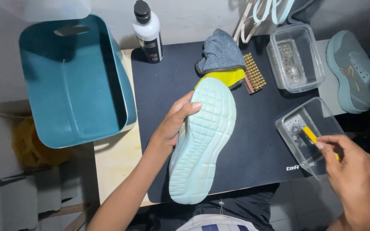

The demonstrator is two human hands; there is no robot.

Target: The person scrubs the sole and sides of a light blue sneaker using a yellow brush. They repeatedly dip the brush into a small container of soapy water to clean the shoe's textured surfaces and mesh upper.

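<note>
Your left hand (pixel 172 124) grips a pale mint shoe (pixel 204 141) by its side, thumb over the edge of the sole, holding it sole-up above the dark mat (pixel 258 149) that covers the middle of the surface (pixel 116 158). The toe points away from you, toward a grey cloth (pixel 220 52) and a yellow sponge (pixel 225 78) lying just past it. Your right hand (pixel 354 179) is closed on the yellow handle of a small brush (pixel 311 136), whose dark head dips into a clear plastic tub (pixel 307 143) at the mat's right edge (the bristles are hard to make out through the plastic). A second clear tub (pixel 296 57) sits further back, with a bristle brush (pixel 253 72) lying between it and the cloth. A white bottle with a black cap (pixel 148 32) stands at the mat's back left corner, and a teal bin (pixel 76 81) rests on its left. The matching shoe (pixel 356 70) lies far right.
</note>
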